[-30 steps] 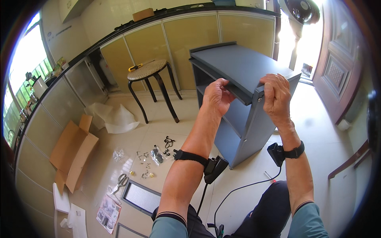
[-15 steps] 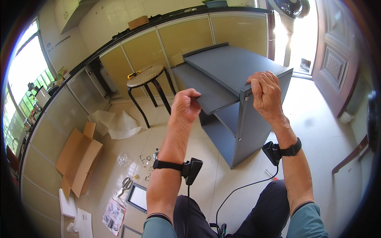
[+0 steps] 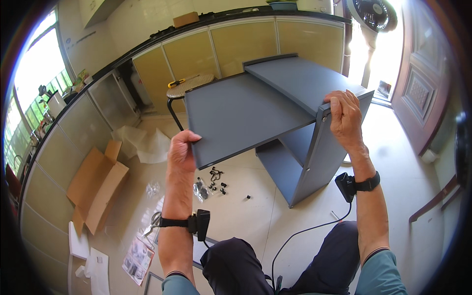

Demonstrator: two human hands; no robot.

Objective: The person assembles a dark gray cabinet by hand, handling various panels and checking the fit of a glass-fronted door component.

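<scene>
My left hand (image 3: 183, 150) grips the outer edge of a flat grey board (image 3: 246, 115), thumb on top and fingers beneath. The board juts far out to the left from under the top of a grey cabinet (image 3: 305, 81). Its inner end is hidden under that top. On the right, my right hand (image 3: 345, 120) is closed over the upper edge of the cabinet's near side panel (image 3: 327, 152). Shelves show inside the cabinet below the board.
A round stool (image 3: 199, 81) bearing a yellow utility knife (image 3: 175, 83) stands behind the board. Small black fittings (image 3: 222, 186), scissors (image 3: 153, 223), a printed leaflet (image 3: 137, 258) and an open cardboard box (image 3: 101, 189) lie on the floor. A fan (image 3: 376, 14) stands near the door.
The board has slid out leftward, with my left hand moving left along with it. It now covers part of the stool. My right hand stays on the side panel's edge.
</scene>
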